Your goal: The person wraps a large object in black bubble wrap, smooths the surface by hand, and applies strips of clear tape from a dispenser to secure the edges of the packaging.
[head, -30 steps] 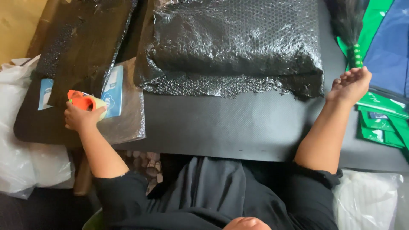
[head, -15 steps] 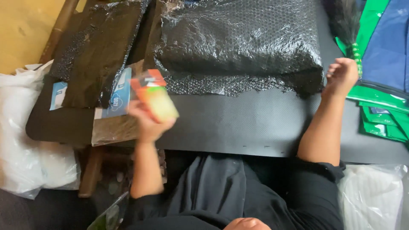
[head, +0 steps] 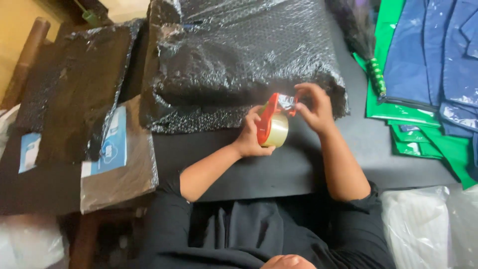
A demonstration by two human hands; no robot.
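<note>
Bare black surface near front edge. Left hand wrapped around red tape holder with clear roll; right hand pinching its top.

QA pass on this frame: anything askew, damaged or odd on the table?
Nothing damaged or spilled. The bubble-wrapped parcel has a loose, ragged lower edge. Both hands, left and right, hold the orange tape dispenser beside it.

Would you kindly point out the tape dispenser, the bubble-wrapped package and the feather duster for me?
tape dispenser (head: 273,127): head view, on the roll of clear tape in its red frame.
bubble-wrapped package (head: 239,55): head view, on the middle of its wrapped top.
feather duster (head: 377,74): head view, on its green handle.
</note>
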